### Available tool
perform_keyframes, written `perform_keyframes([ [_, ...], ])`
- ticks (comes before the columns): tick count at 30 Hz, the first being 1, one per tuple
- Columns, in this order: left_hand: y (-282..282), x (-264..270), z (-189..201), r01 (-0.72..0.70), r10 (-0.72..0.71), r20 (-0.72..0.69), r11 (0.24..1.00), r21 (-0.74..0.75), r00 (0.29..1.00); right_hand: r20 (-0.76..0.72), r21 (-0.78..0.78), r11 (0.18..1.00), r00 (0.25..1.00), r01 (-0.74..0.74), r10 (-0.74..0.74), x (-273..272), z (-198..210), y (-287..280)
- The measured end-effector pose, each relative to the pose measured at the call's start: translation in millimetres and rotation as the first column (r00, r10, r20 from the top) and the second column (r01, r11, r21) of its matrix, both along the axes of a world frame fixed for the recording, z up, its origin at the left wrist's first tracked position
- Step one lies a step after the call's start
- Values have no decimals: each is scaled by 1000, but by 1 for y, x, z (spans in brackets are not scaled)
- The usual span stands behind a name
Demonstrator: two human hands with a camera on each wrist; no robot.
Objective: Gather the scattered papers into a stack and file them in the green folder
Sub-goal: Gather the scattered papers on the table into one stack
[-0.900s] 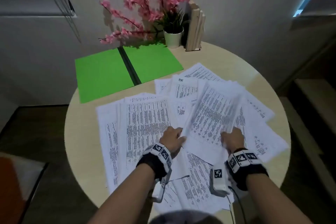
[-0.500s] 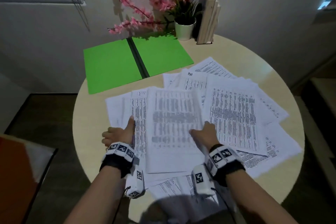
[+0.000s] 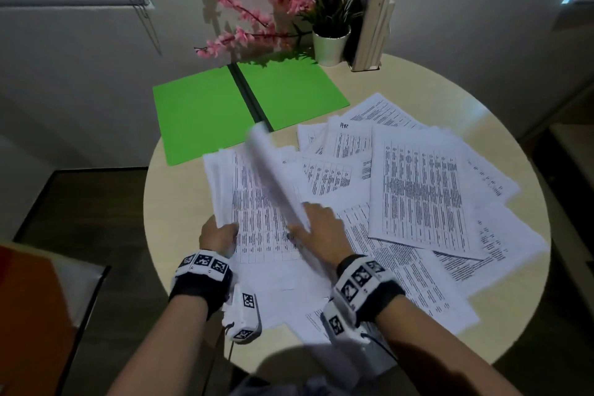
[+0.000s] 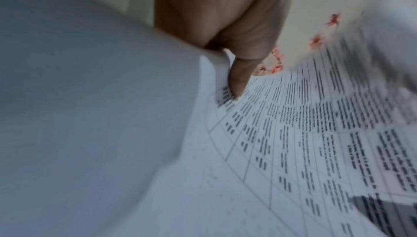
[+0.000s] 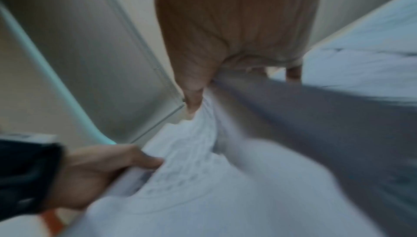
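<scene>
Printed white papers (image 3: 421, 196) lie scattered over the round table (image 3: 466, 90). The green folder (image 3: 247, 103) lies open flat at the table's far left. My left hand (image 3: 221, 233) grips the near left edge of a gathered stack (image 3: 257, 212), thumb on top; in the left wrist view the thumb (image 4: 239, 80) presses on that stack (image 4: 293, 142). My right hand (image 3: 318, 228) pinches a blurred sheet (image 3: 273, 177) that stands on edge, tilted over the stack. The right wrist view shows that sheet (image 5: 304, 116) held between thumb and fingers.
A white pot (image 3: 331, 45) with pink blossom branches and a pale wooden holder (image 3: 373, 29) stand at the table's far edge behind the folder. An orange-and-white object (image 3: 35, 315) lies on the floor at left. Dark steps are at far right.
My left hand has moved from beside the papers to gripping the stack's edge. My right hand has lifted a sheet from flat on the table and swung it up on edge toward the left.
</scene>
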State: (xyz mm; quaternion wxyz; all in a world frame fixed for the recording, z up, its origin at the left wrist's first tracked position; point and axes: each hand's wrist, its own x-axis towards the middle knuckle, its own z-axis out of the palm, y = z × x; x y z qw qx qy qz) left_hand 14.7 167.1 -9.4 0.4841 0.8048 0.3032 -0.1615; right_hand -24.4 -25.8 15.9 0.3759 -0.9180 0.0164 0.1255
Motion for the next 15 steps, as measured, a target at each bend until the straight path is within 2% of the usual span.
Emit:
perform_keyframes([
  [1, 1, 0, 3, 19, -20, 40, 1000, 11, 999, -97, -141, 990, 995, 0, -14, 1, -5, -10],
  [3, 4, 2, 18, 68, -80, 127, 993, 95, 989, -291, -281, 954, 957, -98, 13, 0, -14, -29],
  [6, 15, 9, 54, 56, -131, 300, 967, 248, 945, -354, -304, 930, 931, -208, 92, -4, -21, -42],
  [8, 24, 15, 86, -23, -116, 431, 953, 303, 895, -359, -326, 917, 927, -229, 104, -6, -24, -41],
  [10, 29, 24, 124, -103, -29, 562, 974, 201, 827, -369, -357, 903, 924, -240, 100, -4, -27, -37],
  [12, 30, 29, 160, -147, 103, 666, 989, 10, 739, -375, -359, 902, 922, -238, 94, -3, -26, -35],
  [15, 26, 37, 191, -182, 326, 719, 945, -273, 614, -306, -262, 955, 951, -139, 55, 5, -13, -40],
])
